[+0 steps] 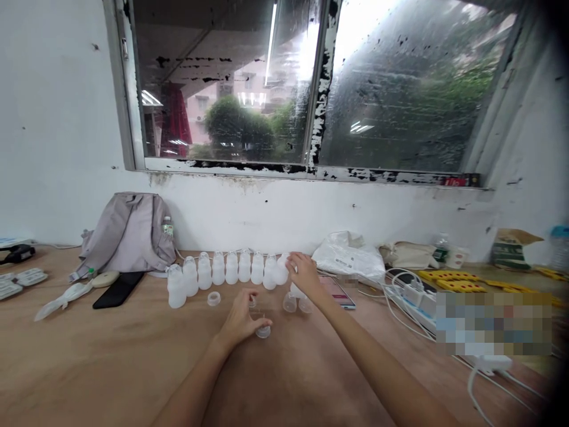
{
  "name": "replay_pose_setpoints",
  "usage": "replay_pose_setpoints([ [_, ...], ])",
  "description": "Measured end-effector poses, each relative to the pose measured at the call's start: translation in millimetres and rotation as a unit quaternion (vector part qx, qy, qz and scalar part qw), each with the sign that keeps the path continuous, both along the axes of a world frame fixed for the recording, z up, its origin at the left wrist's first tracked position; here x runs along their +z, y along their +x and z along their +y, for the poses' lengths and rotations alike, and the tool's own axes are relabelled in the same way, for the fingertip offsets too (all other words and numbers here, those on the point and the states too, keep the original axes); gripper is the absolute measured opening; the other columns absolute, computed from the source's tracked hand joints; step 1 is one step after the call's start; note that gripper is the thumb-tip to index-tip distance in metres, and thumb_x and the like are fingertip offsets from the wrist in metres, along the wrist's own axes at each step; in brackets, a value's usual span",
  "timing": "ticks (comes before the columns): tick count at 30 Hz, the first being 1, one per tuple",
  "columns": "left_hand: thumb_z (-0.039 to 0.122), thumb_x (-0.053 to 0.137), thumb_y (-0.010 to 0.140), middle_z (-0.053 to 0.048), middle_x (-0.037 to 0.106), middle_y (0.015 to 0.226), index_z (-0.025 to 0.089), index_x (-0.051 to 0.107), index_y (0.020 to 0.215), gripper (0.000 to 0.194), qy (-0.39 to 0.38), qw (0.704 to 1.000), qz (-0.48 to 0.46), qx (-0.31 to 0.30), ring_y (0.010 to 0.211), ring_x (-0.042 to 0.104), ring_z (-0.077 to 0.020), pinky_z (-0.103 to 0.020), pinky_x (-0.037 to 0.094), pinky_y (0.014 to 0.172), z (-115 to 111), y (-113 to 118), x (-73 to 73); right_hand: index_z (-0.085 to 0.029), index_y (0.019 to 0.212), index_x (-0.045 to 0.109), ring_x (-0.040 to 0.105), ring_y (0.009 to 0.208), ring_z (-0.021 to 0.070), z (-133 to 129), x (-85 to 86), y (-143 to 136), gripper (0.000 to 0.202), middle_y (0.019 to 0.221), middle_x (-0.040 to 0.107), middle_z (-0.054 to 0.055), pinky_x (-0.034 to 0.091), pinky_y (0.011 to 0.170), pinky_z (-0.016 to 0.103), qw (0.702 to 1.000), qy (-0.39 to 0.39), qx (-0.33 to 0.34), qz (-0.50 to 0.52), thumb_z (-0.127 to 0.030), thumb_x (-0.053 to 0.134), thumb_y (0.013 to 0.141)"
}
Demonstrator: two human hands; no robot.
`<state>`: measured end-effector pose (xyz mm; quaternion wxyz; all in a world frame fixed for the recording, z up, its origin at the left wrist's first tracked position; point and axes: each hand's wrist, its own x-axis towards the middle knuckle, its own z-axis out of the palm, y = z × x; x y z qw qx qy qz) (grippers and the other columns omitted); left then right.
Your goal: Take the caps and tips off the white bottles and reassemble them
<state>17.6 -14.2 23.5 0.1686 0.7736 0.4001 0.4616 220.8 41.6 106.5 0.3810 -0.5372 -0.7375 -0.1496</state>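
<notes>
My right hand [304, 276] has its fingers closed round the upper part of a frosted white bottle [281, 271] at the right end of a curved row. Several similar frosted bottles [231, 270] stand upright in that row, with clear tops. My left hand [242, 317] is over the table, thumb and fingers spread apart. Just under its thumb lies a clear ring-shaped piece [263, 333], and another small clear piece [252, 302] is by its fingertips. A third clear ring [214, 299] lies to the left. Clear dome-shaped pieces [290, 303] stand below my right wrist, partly hidden.
A grey backpack [133, 231] leans on the wall at left, with a black phone [118, 290] before it. Right of the bottles are a phone with a lit screen [338, 292], a white plastic bag [349, 258], white cables [400, 308] and yellow trays [457, 280].
</notes>
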Motion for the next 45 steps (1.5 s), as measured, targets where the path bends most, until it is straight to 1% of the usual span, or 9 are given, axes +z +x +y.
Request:
replay_pose_setpoints([
  [4,0.055,0.066,0.055,-0.007,0.053,0.099,0.019,0.051,0.097,0.058,-0.011,0.987,0.154,-0.047,0.093,0.047,-0.0242,-0.037,0.032,0.081,-7,-2,2.1,-0.017,0.087,0.059,0.047,0.097,0.0224,18,-4.4,4,0.017,0.096,0.061,0.01,0.028,0.082,0.038,0.989,-0.043,-0.071,-0.12,-0.019,0.044,0.08],
  [11,0.048,0.062,0.064,-0.006,0.059,0.093,0.02,0.055,0.089,0.038,-0.024,0.979,0.199,0.037,0.092,0.049,-0.0249,-0.037,0.028,0.081,0,-2,-4.5,-0.015,0.105,0.052,0.045,0.104,0.0253,33,-26.1,6,0.03,0.102,0.059,0.012,0.023,0.089,0.045,0.983,-0.082,-0.094,-0.136,-0.018,0.049,0.075],
  [15,0.031,0.057,0.07,-0.007,0.058,0.099,0.02,0.053,0.1,0.032,0.002,0.983,0.151,0.101,0.095,0.05,-0.0242,-0.036,0.03,0.082,3,-2,-0.3,-0.014,0.102,0.052,0.05,0.096,0.0225,10,-30.8,-11,0.027,0.096,0.06,0.012,0.032,0.083,0.036,1.0,0.008,-0.003,-0.021,-0.027,0.042,0.082],
  [18,0.025,0.055,0.07,-0.007,0.057,0.101,0.021,0.052,0.103,0.033,0.017,0.983,0.125,0.133,0.097,0.049,-0.024,-0.036,0.032,0.083,4,-3,1.3,-0.018,0.098,0.052,0.055,0.063,0.0156,-15,-48.5,-39,0.026,0.068,0.06,0.002,0.037,0.06,0.025,0.989,-0.082,0.121,0.033,-0.037,0.04,0.083],
  [21,0.022,0.054,0.07,-0.007,0.057,0.1,0.021,0.054,0.103,0.033,0.037,0.982,0.12,0.143,0.095,0.049,-0.0241,-0.036,0.033,0.082,6,-8,-0.6,-0.021,0.09,0.053,0.055,0.059,0.0148,-29,-73.2,-67,0.019,0.064,0.059,0.001,0.036,0.055,0.023,0.973,-0.131,0.183,0.06,-0.035,0.043,0.082],
  [27,0.025,0.056,0.07,-0.008,0.06,0.091,0.023,0.059,0.102,0.032,0.079,0.99,0.094,0.074,0.087,0.051,-0.0245,-0.036,0.034,0.082,12,-23,-4.1,-0.019,0.084,0.051,0.057,0.064,0.0167,-30,-98.6,-85,0.016,0.073,0.061,0.005,0.041,0.06,0.027,0.96,-0.102,0.22,0.14,-0.02,0.035,0.084],
  [37,0.041,0.061,0.068,-0.006,0.06,0.089,0.023,0.061,0.099,0.036,0.077,0.981,0.166,0.063,0.089,0.05,-0.0235,-0.036,0.036,0.082,21,-35,0.2,-0.019,0.098,0.05,0.053,0.08,0.0172,-36,-98.4,-74,0.029,0.087,0.056,0.007,0.044,0.07,0.027,0.974,-0.063,0.216,-0.006,-0.005,0.034,0.078],
  [41,0.047,0.055,0.072,-0.006,0.054,0.108,0.027,0.056,0.106,0.039,0.068,0.97,0.202,0.121,0.105,0.043,-0.0237,-0.038,0.032,0.089,22,-40,-4.3,-0.019,0.102,0.051,0.05,0.088,0.0168,-36,-95.3,-73,0.035,0.096,0.051,0.008,0.042,0.078,0.028,0.978,-0.039,0.204,0.005,-0.002,0.036,0.076],
  [45,0.051,0.048,0.076,-0.009,0.044,0.124,0.027,0.056,0.105,0.038,0.019,0.93,0.261,0.256,0.117,0.034,-0.027,-0.045,0.025,0.094,22,-43,-16.1,-0.018,0.103,0.051,0.05,0.091,0.0185,-31,-98.7,-68,0.032,0.1,0.051,0.009,0.04,0.081,0.03,0.991,-0.059,0.118,0.027,-0.005,0.039,0.077],
])
